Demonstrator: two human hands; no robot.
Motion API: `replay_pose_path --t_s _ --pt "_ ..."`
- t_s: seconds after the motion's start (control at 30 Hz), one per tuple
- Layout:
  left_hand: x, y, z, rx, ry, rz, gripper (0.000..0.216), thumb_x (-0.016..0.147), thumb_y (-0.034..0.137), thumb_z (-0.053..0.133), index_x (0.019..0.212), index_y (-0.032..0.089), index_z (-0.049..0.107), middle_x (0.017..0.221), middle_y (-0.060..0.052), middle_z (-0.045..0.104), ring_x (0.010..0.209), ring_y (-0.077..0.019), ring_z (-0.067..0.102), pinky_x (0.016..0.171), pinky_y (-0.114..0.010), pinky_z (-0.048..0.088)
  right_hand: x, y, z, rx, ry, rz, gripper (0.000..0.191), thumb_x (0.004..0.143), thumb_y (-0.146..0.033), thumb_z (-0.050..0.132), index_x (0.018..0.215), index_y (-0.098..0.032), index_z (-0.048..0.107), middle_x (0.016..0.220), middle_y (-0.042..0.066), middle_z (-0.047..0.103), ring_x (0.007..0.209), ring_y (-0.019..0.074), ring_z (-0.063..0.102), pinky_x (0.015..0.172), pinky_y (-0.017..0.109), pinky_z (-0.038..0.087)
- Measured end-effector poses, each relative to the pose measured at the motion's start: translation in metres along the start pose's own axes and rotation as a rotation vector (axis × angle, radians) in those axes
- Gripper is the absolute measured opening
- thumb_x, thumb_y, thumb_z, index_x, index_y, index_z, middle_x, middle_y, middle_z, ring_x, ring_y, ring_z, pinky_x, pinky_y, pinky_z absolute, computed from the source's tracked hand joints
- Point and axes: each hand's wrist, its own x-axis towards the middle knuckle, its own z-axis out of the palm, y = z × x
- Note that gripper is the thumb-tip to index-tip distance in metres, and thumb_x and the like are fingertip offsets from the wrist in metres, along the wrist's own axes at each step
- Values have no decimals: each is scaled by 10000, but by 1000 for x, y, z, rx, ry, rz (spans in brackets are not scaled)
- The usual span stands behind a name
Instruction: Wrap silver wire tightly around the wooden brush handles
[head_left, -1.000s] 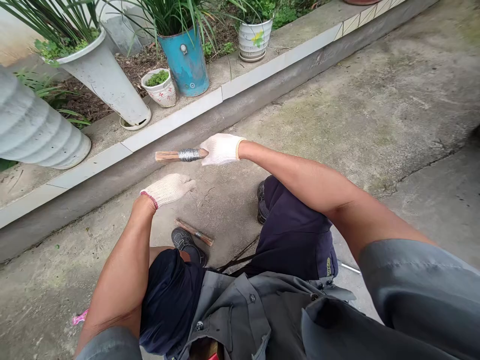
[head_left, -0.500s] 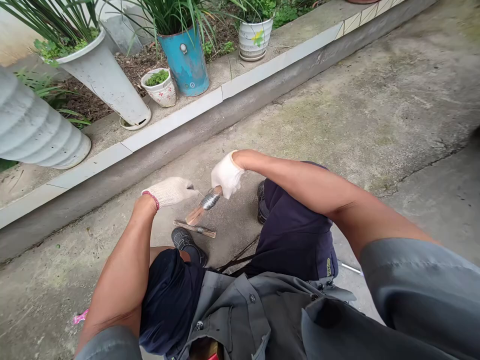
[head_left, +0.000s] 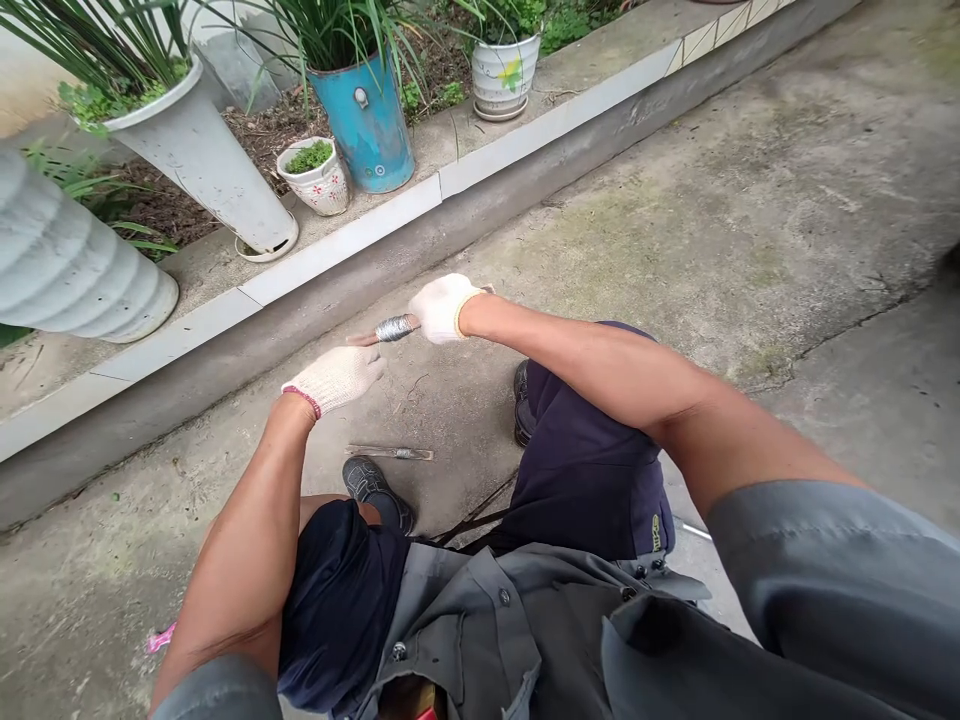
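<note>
My right hand (head_left: 442, 308), in a white knit glove with a yellowish cuff, is closed round a wooden stick. Silvery wire (head_left: 396, 328) is wound in a thick coil about the middle of this stick, and the bare wood end (head_left: 363, 340) points left. My left hand (head_left: 337, 380), gloved in white with a dark pink cuff, is just below that end, its fingers pinched together. A thin strand runs from the coil down to these fingers; the fingertips are partly hidden. On the concrete below lies a second wooden stick (head_left: 390, 453), with a little wire wrapped round it.
A low tiled ledge (head_left: 337, 245) crosses in front, carrying a blue planter (head_left: 367, 130), a small white pot (head_left: 319, 185) and large white planters (head_left: 217, 170). My shoe (head_left: 371, 480) is close to the second stick. Something pink (head_left: 160, 637) lies at lower left.
My right hand has turned and shifted up and left, swinging the coiled stick from slanting down to nearly level. My left hand moved slightly. The stick on the ground now lies more level.
</note>
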Motion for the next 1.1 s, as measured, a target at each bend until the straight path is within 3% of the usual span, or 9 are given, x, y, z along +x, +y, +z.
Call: replay_pose_path --t_s 0.17,0.37,0.5,0.67,0.8,0.93,1.03,1.1 --pt "-3 -1 -8 18 72 -59 473 1087 385 368 1024 196 797 1032 -146 785 921 -309 720 788 -369 492 -12 -4 -12 -18 56 7 401 953 -333 665 1265 -132 815 1111 180 786 1047 301 764 890 346 548" --pt "-16 -7 -9 -165 176 -60 450 1088 436 389 1011 206 769 1092 -116 789 1002 -293 715 837 -346 503 -20 -1 -12 117 84 -112 375 981 -460 656 1139 -157 809 1050 129 798 879 205 720 700 270 426" --pt "-41 -2 -8 -306 209 -94 473 1074 503 426 1001 206 788 1034 -92 802 975 -293 715 846 -346 506 -36 1 -7 330 72 -169 307 962 -449 707 1043 -156 747 875 69 766 706 140 675 635 236 394" --pt "-74 26 3 -674 379 -77 459 1054 525 489 982 207 811 1138 -63 838 1119 -284 721 982 -321 502 -67 -5 7 704 63 -216 290 937 -425 757 927 -160 640 782 27 732 604 95 648 615 193 433" --pt "-90 45 19 -764 348 -13 430 1056 523 513 895 219 771 1051 -47 836 1081 -268 726 1011 -322 499 -88 -13 24 981 27 -235 293 933 -395 776 914 -161 601 794 27 732 583 90 640 605 196 486" --pt "-102 50 27 -817 359 14 523 1086 618 456 907 210 729 802 -45 761 834 -241 705 868 -331 536 -104 -22 37 1109 -3 -202 345 919 -397 819 915 -167 562 779 21 712 547 90 621 549 200 485" --pt "-113 49 28 -875 320 -1 492 1065 608 490 939 208 749 728 -26 720 723 -217 666 759 -317 533 -114 -27 36 1157 -21 -247 401 914 -447 839 911 -163 557 807 38 727 552 89 631 537 196 474" --pt "-119 46 29 -889 237 20 448 1043 571 523 919 212 760 715 -22 716 741 -218 685 767 -308 541 -119 -30 29 1153 -69 -289 451 896 -505 857 926 -151 578 816 49 735 569 90 642 534 192 461"
